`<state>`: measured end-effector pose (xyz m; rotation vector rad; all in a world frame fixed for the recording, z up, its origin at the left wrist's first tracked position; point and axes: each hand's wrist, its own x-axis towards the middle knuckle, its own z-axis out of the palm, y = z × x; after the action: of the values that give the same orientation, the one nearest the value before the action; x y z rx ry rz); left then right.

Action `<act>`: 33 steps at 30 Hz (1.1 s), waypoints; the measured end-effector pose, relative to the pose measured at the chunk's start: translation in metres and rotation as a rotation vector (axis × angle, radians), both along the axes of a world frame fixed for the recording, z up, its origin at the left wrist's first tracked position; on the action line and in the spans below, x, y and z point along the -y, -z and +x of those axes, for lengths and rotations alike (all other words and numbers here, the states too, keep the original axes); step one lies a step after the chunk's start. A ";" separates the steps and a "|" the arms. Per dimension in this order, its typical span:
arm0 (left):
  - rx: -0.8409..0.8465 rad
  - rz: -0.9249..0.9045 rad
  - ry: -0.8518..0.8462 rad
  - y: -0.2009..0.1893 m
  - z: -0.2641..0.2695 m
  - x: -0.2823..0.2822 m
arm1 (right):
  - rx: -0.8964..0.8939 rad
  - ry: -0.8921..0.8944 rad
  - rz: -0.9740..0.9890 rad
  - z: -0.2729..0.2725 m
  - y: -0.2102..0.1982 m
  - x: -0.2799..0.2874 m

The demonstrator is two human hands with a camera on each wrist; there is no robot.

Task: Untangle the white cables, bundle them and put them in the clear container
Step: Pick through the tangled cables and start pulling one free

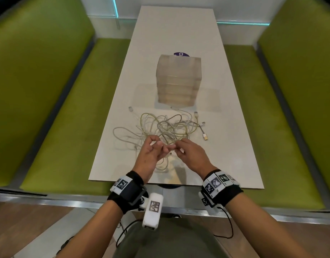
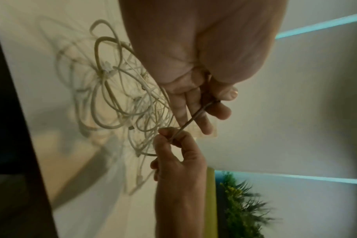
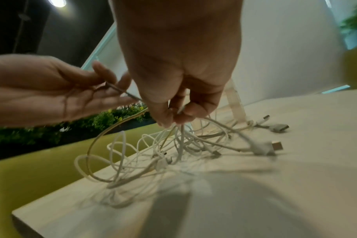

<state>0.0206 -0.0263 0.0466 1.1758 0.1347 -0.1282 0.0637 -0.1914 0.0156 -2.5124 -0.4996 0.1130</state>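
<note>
Early untangling stage, nothing bundled or boxed yet.

The white cables (image 1: 166, 127) lie in one loose knot at the lower centre of the head view, on the white table (image 1: 225, 127), just in front of the clear container (image 1: 178, 81). The container stands upright mid-frame, empty as far as its cloudy walls show. Several plug ends stick out of the pile toward the right side of the frame, one gold-tipped plug (image 1: 205, 136) lying clear of the loops.

Both hands meet just below the knot. The left hand (image 1: 151, 155) pinches a short stretch of cable between thumb and forefinger, remaining fingers fanned loose; the left wrist view shows that strand (image 2: 196, 117) running taut from it down to the right hand (image 2: 179, 157). The right hand pinches the same strand with thumb and fingertips, and in the right wrist view a cluster of loops hangs from those fingertips (image 3: 169, 119) down to the table.

Likely reason for the two-point grip: tension on one strand isolates it, so its path through the knot is readable and it can be fed out. Pile left on the table so its weight anchors the rest.

Risk, as a judgement: pulling hard tightens the knot, and the plug ends may snag on loops.
</note>
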 end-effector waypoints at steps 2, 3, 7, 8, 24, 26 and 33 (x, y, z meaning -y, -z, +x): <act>0.014 -0.045 -0.030 -0.009 0.002 -0.002 | 0.104 -0.008 -0.042 0.004 -0.004 -0.003; 0.023 -0.053 -0.035 -0.013 0.003 -0.002 | 0.143 -0.015 -0.059 0.006 -0.006 -0.004; 0.067 -0.050 0.000 -0.021 0.006 -0.003 | 0.221 0.046 -0.013 0.015 -0.013 -0.009; 0.079 -0.046 0.022 -0.022 0.006 -0.004 | 0.226 0.088 0.013 0.018 -0.014 -0.008; 0.137 0.472 -0.005 -0.059 0.030 -0.030 | -0.001 0.224 0.051 0.052 -0.019 0.016; 0.090 0.611 0.119 -0.036 0.033 -0.017 | 0.040 0.159 0.114 0.049 -0.024 0.008; 0.106 0.596 0.138 -0.005 0.051 0.009 | 0.093 0.024 0.145 0.033 -0.029 -0.008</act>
<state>0.0721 -0.0351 0.0517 1.7838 -0.0063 -0.1516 0.0970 -0.1832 0.0448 -2.3886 -0.4966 -0.0480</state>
